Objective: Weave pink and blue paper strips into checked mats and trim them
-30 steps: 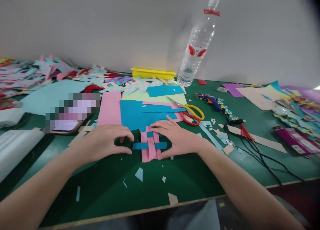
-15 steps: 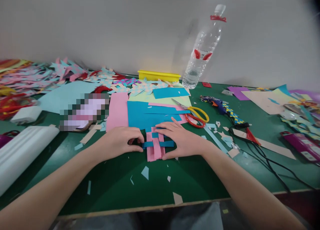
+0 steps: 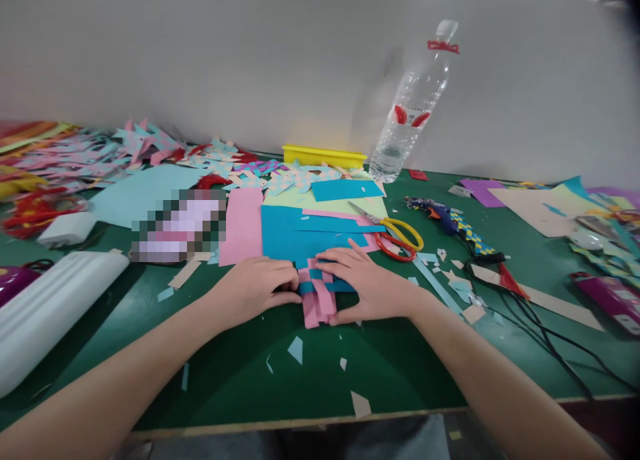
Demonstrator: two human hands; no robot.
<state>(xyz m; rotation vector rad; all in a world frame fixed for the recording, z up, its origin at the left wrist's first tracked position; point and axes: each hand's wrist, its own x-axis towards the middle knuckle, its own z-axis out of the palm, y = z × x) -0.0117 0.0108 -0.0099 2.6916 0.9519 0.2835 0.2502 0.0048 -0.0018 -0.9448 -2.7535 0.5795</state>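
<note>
Pink paper strips point(image 3: 311, 311) lie on the green table, interlaced with blue paper strips point(image 3: 341, 286). My left hand point(image 3: 260, 283) is closed at the left side of this weave, thumb and fingers pinching the end of a blue strip; the fingertips are partly hidden. My right hand point(image 3: 367, 280) lies spread over the right side, fingers on the far part of the pink strips and thumb at their near right edge. Just beyond both hands is a blue paper sheet point(image 3: 280, 233). Scissors point(image 3: 400, 237) with yellow and red handles rest beyond my right hand.
A leaning water bottle point(image 3: 413, 107) stands against the wall, right of a yellow tray point(image 3: 324, 157). On the left are a blurred-out phone point(image 3: 180, 227) and a white roll point(image 3: 65, 313). A woven paper figure point(image 3: 463, 227), dark cords point(image 3: 545, 333) and paper scraps point(image 3: 296, 349) lie about.
My left hand has moved inward against the weave, and less of the blue strip shows on that side. The pink strips have tilted slightly. The whole view has shifted a little.
</note>
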